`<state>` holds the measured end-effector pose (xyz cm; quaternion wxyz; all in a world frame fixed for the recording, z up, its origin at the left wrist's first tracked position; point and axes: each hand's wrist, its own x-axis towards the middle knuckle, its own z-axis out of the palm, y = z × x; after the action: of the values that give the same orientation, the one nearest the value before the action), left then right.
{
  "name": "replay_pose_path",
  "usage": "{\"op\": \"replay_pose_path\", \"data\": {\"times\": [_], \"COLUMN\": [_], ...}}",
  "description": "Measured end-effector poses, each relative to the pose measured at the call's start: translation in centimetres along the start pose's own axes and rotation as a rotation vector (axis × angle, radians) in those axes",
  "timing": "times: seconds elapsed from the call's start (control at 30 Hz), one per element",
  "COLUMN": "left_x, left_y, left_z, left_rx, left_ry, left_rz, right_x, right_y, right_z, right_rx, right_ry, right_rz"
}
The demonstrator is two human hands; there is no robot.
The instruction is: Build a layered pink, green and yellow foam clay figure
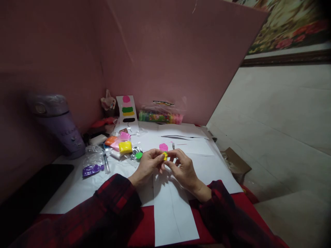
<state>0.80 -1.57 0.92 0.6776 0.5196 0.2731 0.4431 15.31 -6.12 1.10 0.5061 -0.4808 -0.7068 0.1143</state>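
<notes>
A small lump of yellow modelling clay [164, 157] is between my hands, above a long strip of white paper [173, 213]. My left hand [149, 166] pinches it from the left between thumb and fingers. From the right, the thumb and fingertips of my right hand [184, 169] close around its other side. A bit of green shows just above the yellow. Beyond my fingertips lies a textured pink clay piece [163, 147] on the paper, its lower edge partly hidden. Beside it is a small fork [173, 146].
Clay packets, among them a yellow packet [125, 147] and a purple packet [91, 171], lie at left. A purple bottle [63, 127] stands further left. At the back are a colour-swatch card [128, 115] and a bag of coloured clay [160, 116]. A cardboard box [236, 162] is at right.
</notes>
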Motion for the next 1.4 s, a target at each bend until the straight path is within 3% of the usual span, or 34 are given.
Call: {"op": "replay_pose_path", "data": {"times": [0.33, 0.53, 0.77, 1.07, 1.4], "left_x": [-0.1, -0.1, 0.1, -0.1, 0.0], "left_y": [0.1, -0.1, -0.4, 0.2, -0.1], "left_z": [0.2, 0.2, 0.1, 0.4, 0.3], "left_rx": [0.082, 0.106, 0.133, 0.062, 0.137], "left_ry": [-0.042, -0.053, 0.027, -0.019, 0.008], "left_rz": [0.007, 0.015, 0.035, 0.02, 0.054], "right_x": [-0.2, -0.1, -0.2, 0.0, -0.2], "right_y": [0.2, 0.1, 0.1, 1.2, 0.0], "right_z": [0.1, 0.1, 0.2, 0.5, 0.1], "right_rx": [0.019, 0.106, 0.13, 0.203, 0.182], "right_ry": [0.04, 0.062, -0.001, 0.107, -0.042], "right_rz": [0.116, 0.113, 0.111, 0.219, 0.057]}}
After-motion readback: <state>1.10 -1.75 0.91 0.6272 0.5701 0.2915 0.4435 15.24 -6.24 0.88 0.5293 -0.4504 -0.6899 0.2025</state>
